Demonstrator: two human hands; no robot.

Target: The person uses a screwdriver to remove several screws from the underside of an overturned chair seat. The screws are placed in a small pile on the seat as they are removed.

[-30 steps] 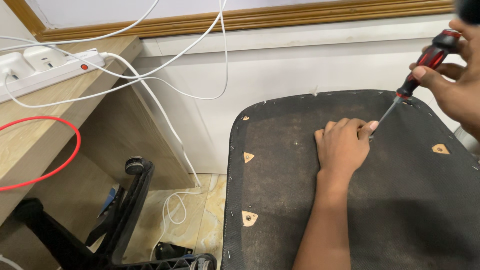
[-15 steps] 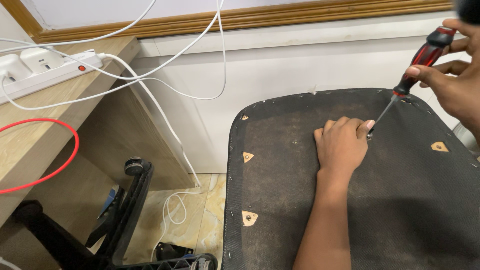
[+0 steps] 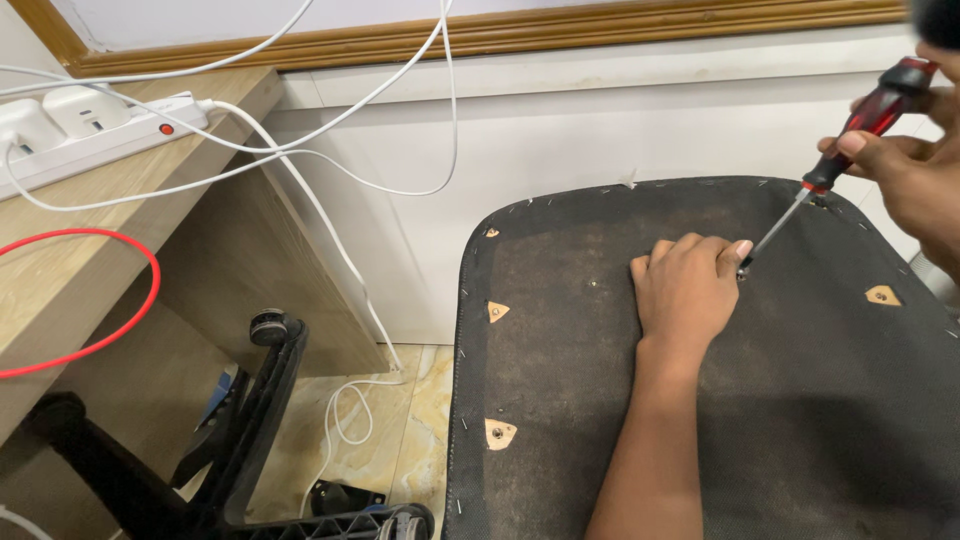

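Black fabric underside of an upturned chair seat [image 3: 620,400] fills the right of view; left hand [image 3: 688,290] lies flat on it, fingers loosely curled, gripping nothing. Right hand [image 3: 905,175] is closed around a red-black screwdriver [image 3: 840,160], tip touching the seat beside the left fingertips. Risk: a steep shaft could slip and jab them.

A pale wooden desk [image 3: 120,230] stands against a white wall [image 3: 560,140]. Above the desk runs a brown wooden moulding [image 3: 520,28]; below it lies a marbled beige tile floor [image 3: 400,420].
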